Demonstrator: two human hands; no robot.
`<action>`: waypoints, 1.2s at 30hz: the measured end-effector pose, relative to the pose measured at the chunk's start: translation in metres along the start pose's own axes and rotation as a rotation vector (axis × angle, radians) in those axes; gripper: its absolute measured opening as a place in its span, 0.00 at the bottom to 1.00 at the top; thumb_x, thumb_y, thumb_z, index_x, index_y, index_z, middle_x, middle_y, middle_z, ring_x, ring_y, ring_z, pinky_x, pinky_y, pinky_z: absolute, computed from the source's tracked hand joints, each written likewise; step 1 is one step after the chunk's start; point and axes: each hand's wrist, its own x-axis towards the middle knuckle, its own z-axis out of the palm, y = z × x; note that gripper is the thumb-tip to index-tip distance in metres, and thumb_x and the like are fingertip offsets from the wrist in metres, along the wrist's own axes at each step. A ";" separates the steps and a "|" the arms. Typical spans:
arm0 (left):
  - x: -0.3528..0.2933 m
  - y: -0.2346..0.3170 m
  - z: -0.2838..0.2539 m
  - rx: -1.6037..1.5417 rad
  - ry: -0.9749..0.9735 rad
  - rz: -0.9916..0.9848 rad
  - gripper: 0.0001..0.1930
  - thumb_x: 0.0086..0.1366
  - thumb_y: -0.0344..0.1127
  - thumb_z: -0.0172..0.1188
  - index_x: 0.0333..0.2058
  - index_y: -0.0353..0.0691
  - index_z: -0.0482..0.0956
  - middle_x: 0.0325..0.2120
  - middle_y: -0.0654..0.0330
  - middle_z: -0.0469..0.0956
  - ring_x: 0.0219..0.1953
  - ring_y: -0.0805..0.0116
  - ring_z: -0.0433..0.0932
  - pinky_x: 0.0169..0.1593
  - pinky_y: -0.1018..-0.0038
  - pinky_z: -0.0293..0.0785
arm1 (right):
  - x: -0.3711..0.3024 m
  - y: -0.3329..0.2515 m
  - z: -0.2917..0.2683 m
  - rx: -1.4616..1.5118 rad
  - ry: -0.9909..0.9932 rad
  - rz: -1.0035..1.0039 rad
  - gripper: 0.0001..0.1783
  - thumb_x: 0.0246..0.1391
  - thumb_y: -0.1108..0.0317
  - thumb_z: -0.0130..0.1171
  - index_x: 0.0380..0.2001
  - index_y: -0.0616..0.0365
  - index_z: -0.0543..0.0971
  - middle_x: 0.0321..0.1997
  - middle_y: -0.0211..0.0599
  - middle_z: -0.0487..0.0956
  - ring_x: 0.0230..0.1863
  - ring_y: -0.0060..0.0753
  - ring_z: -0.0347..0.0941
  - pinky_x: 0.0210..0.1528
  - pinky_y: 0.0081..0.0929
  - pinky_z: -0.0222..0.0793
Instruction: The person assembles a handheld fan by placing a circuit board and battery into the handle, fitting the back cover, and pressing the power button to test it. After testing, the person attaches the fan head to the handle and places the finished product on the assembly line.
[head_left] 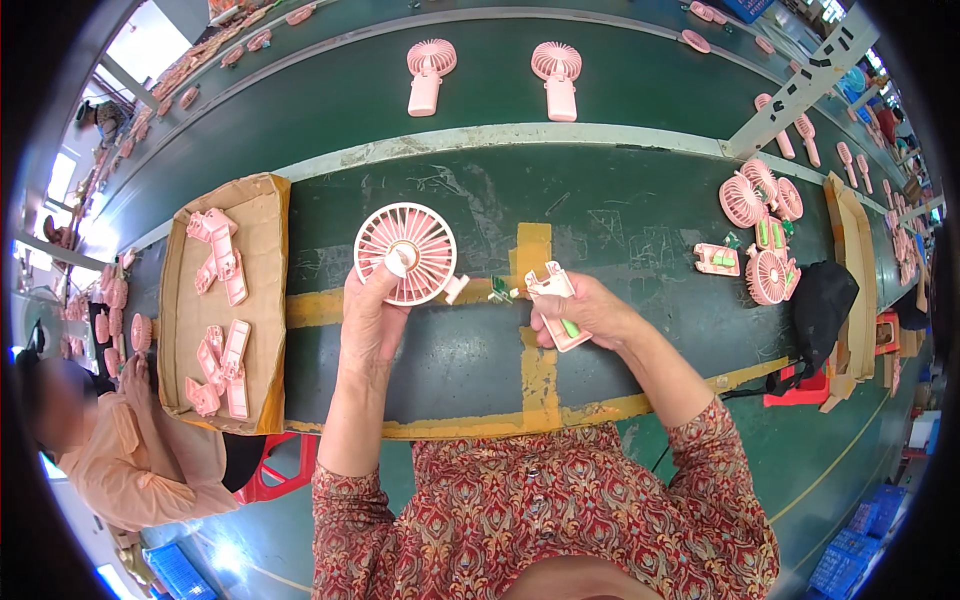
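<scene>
My left hand point(376, 312) is closed on a pink fan head point(405, 252), a round grille whose short neck points right. In my right hand point(598, 310) is a pink handle shell point(553, 285), its inner side up, with a green piece in it. Between the two hands is a small green circuit board point(501, 290), close to the handle shell; whether wires join it to the fan head I cannot tell. My right fingertips are partly hidden under the shell.
A cardboard tray point(272, 300) at left holds pink shell pieces point(222, 255). Pink fan parts point(765, 235) are grouped at right beside a black bag point(826, 305). Two pink handheld fans point(555, 80) lie beyond the pale rail point(480, 134). A co-worker point(140, 450) sits at left.
</scene>
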 end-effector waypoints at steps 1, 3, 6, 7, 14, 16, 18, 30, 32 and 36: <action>-0.003 0.001 0.004 0.002 -0.028 0.011 0.26 0.53 0.33 0.64 0.50 0.31 0.67 0.44 0.54 0.75 0.45 0.67 0.76 0.52 0.70 0.72 | 0.000 0.004 -0.002 0.098 0.032 0.054 0.18 0.55 0.54 0.57 0.38 0.58 0.71 0.25 0.34 0.76 0.21 0.25 0.75 0.23 0.21 0.75; -0.011 -0.002 0.011 0.079 -0.117 0.016 0.29 0.51 0.35 0.66 0.50 0.30 0.67 0.45 0.53 0.74 0.45 0.66 0.76 0.52 0.69 0.72 | -0.001 0.008 -0.002 0.166 0.090 0.130 0.25 0.56 0.43 0.52 0.36 0.58 0.72 0.24 0.35 0.76 0.21 0.25 0.75 0.21 0.21 0.74; -0.026 -0.003 0.033 0.092 -0.183 -0.005 0.31 0.51 0.36 0.66 0.52 0.29 0.65 0.44 0.53 0.74 0.47 0.65 0.75 0.53 0.69 0.71 | -0.004 0.004 0.012 0.013 0.024 0.165 0.23 0.55 0.46 0.55 0.32 0.59 0.73 0.22 0.34 0.75 0.17 0.22 0.73 0.18 0.19 0.71; -0.029 -0.004 0.035 0.114 -0.157 -0.039 0.32 0.52 0.37 0.66 0.52 0.29 0.65 0.44 0.53 0.74 0.47 0.65 0.75 0.53 0.69 0.71 | -0.007 0.001 0.017 -0.077 0.005 0.149 0.22 0.55 0.48 0.55 0.32 0.58 0.73 0.22 0.33 0.75 0.18 0.21 0.72 0.18 0.19 0.71; -0.019 -0.023 0.032 0.237 -0.082 -0.017 0.26 0.57 0.35 0.62 0.52 0.31 0.65 0.45 0.55 0.73 0.46 0.71 0.73 0.53 0.72 0.68 | -0.022 0.001 0.042 -0.199 -0.012 0.025 0.16 0.54 0.62 0.59 0.43 0.59 0.74 0.28 0.29 0.76 0.26 0.19 0.74 0.26 0.18 0.72; -0.019 -0.029 0.032 0.236 -0.070 -0.030 0.26 0.57 0.35 0.63 0.51 0.31 0.66 0.44 0.55 0.74 0.46 0.71 0.73 0.53 0.72 0.68 | -0.026 0.006 0.046 -0.061 -0.031 -0.015 0.17 0.53 0.62 0.60 0.44 0.58 0.74 0.31 0.29 0.76 0.29 0.20 0.74 0.29 0.16 0.72; -0.019 -0.034 0.030 0.237 -0.068 -0.034 0.26 0.57 0.36 0.63 0.51 0.31 0.66 0.43 0.56 0.74 0.46 0.71 0.73 0.52 0.73 0.68 | -0.028 0.009 0.055 -0.046 -0.012 -0.050 0.15 0.55 0.65 0.58 0.44 0.58 0.73 0.31 0.30 0.76 0.28 0.20 0.75 0.29 0.18 0.72; -0.017 -0.037 0.026 0.252 -0.093 -0.123 0.28 0.59 0.41 0.63 0.52 0.30 0.64 0.45 0.56 0.73 0.45 0.71 0.73 0.51 0.73 0.68 | -0.029 0.012 0.066 -0.046 0.071 -0.195 0.13 0.53 0.66 0.59 0.38 0.62 0.73 0.27 0.36 0.78 0.26 0.24 0.76 0.29 0.21 0.73; -0.012 -0.044 0.016 0.626 -0.082 0.157 0.28 0.59 0.38 0.63 0.52 0.28 0.63 0.45 0.54 0.72 0.45 0.70 0.73 0.50 0.72 0.69 | -0.024 0.008 0.065 -0.076 0.106 -0.109 0.15 0.56 0.61 0.56 0.38 0.62 0.74 0.29 0.32 0.75 0.27 0.20 0.74 0.28 0.21 0.74; -0.025 -0.029 0.031 1.264 -0.177 0.644 0.24 0.47 0.25 0.66 0.45 0.37 0.73 0.41 0.55 0.74 0.39 0.63 0.75 0.40 0.73 0.71 | -0.004 0.020 0.049 -0.021 0.209 -0.057 0.10 0.59 0.68 0.47 0.38 0.63 0.73 0.26 0.33 0.76 0.25 0.22 0.75 0.25 0.21 0.73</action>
